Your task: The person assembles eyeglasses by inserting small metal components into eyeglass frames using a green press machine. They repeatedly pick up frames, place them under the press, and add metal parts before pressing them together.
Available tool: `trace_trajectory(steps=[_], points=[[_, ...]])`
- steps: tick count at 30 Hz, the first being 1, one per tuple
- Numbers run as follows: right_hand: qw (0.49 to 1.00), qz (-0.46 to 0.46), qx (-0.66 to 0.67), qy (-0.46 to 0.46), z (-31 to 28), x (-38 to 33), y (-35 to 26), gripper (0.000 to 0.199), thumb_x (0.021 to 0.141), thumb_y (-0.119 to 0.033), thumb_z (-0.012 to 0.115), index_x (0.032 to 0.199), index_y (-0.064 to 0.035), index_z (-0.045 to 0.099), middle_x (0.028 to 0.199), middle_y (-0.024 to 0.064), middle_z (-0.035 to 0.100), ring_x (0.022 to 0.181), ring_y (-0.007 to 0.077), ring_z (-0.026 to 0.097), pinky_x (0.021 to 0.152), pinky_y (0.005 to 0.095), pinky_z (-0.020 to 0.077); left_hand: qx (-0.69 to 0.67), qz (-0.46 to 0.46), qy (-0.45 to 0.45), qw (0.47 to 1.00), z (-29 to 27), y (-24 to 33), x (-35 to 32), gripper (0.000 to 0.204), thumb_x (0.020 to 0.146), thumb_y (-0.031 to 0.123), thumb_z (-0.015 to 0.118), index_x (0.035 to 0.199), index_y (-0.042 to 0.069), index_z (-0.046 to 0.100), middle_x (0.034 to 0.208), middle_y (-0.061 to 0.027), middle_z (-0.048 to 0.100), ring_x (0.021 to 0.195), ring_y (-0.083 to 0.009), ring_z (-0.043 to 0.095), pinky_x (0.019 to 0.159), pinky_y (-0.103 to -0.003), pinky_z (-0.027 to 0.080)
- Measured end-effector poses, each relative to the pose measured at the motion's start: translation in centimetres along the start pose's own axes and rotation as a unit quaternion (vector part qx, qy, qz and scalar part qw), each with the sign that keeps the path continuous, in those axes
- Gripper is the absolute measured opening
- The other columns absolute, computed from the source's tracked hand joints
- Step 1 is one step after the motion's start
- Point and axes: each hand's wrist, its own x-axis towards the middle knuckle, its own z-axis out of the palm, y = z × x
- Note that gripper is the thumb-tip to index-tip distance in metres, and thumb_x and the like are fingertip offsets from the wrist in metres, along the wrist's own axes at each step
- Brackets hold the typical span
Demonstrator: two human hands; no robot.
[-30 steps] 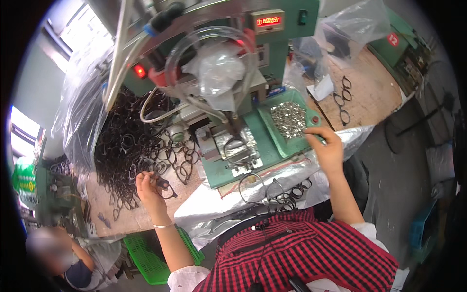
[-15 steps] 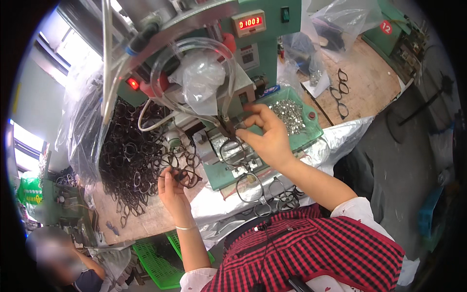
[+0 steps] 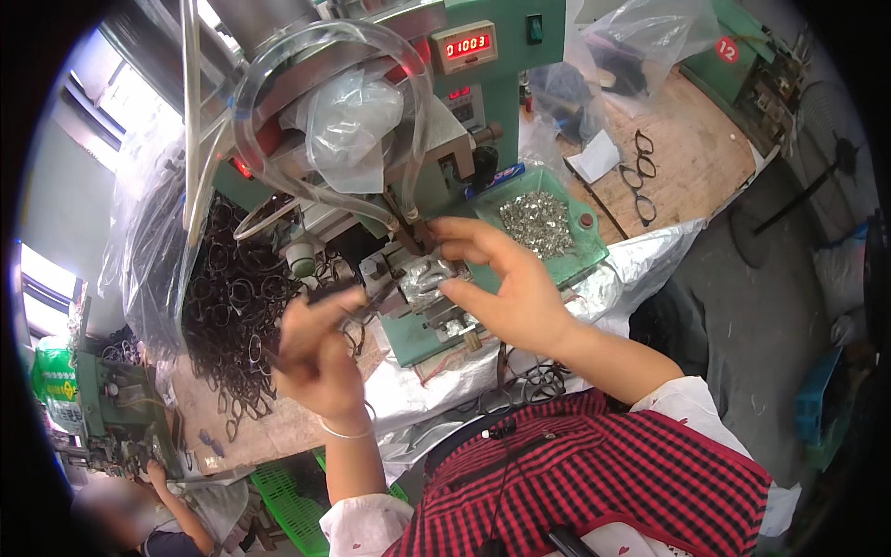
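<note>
Eyeglass frames (image 3: 230, 295) dark, tangled; right grip (image 3: 516, 291) spread, left grip (image 3: 325, 364) too blurred to tell.

My wooden surface (image 3: 246, 441) bears a green machine (image 3: 506, 102). Going by its base, a heap of dark frames (image 3: 227, 288) sits at nine o'clock, a silver sheet (image 3: 404, 395) at six, white paper (image 3: 594, 156) and dark eyeglasses (image 3: 639, 170) around two.

Lower left: green plastic crate (image 3: 286, 509); co-worker (image 3: 188, 522) to its left. Far left: green sack (image 3: 54, 376). Right: dark fan (image 3: 845, 156); blue basket (image 3: 817, 404) lower, near view edge.
</note>
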Motion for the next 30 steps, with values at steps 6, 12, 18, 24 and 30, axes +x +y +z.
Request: trace_trajectory(steps=[6,12,18,24,30], points=[[0.92,-0.097,-0.333,0.184,-9.1,1.8,7.5,0.034,0.086,-0.007,0.071,0.119,-0.0021,0.07,0.115,0.0133,0.073,0.109,0.0268,0.068,0.098,0.0361,0.0497,0.175,0.125,-0.243,0.946,1.6,-1.0,-3.3,0.03,0.076,0.014,0.076,0.106,0.013,0.078,0.117,-0.0057,0.074,0.096,-0.0305,0.064,0.094,-0.05,0.055],[0.876,-0.044,-0.475,0.071,-10.5,0.3,8.9,0.03,0.081,-0.016,0.078,0.108,-0.0035,0.074,0.133,0.0195,0.063,0.131,0.0367,0.054,0.108,0.0466,0.0437,0.188,0.128,-0.28,0.933,1.5,-1.3,-3.4,0.031,0.074,0.017,0.074,0.104,0.016,0.079,0.121,-0.0038,0.072,0.094,-0.0298,0.058,0.099,-0.055,0.052],[0.827,-0.097,-0.549,0.077,-9.2,1.3,11.6,0.016,0.077,-0.012,0.077,0.092,-0.0054,0.073,0.134,0.0196,0.062,0.132,0.039,0.053,0.102,0.0501,0.0461,0.201,0.02,-0.233,0.951,2.0,0.6,-6.4,0.04,0.078,0.007,0.077,0.117,0.014,0.074,0.131,-0.0056,0.07,0.103,-0.0296,0.061,0.111,-0.052,0.045],[0.829,-0.157,-0.523,0.118,-10.0,0.9,10.7,0.012,0.081,-0.012,0.075,0.09,-0.0038,0.073,0.11,0.017,0.068,0.107,0.0391,0.063,0.091,0.0466,0.0502,0.486,-0.138,-0.08,0.859,-6.9,-1.4,-5.7,0.029,0.086,0.001,0.071,0.114,0.009,0.073,0.143,-0.0126,0.06,0.139,-0.0317,0.051,0.117,-0.052,0.032],[0.865,-0.158,-0.459,0.126,-8.7,2.2,10.1,0.008,0.082,-0.011,0.071,0.088,-0.0047,0.071,0.095,0.0121,0.07,0.095,0.0348,0.064,0.082,0.0453,0.0505,0.48,-0.25,-0.22,0.812,-14.1,-10.5,-12.9,0.025,0.086,0.005,0.069,0.11,0.012,0.074,0.156,-0.0137,0.049,0.142,-0.0389,0.045,0.122,-0.054,0.026]])
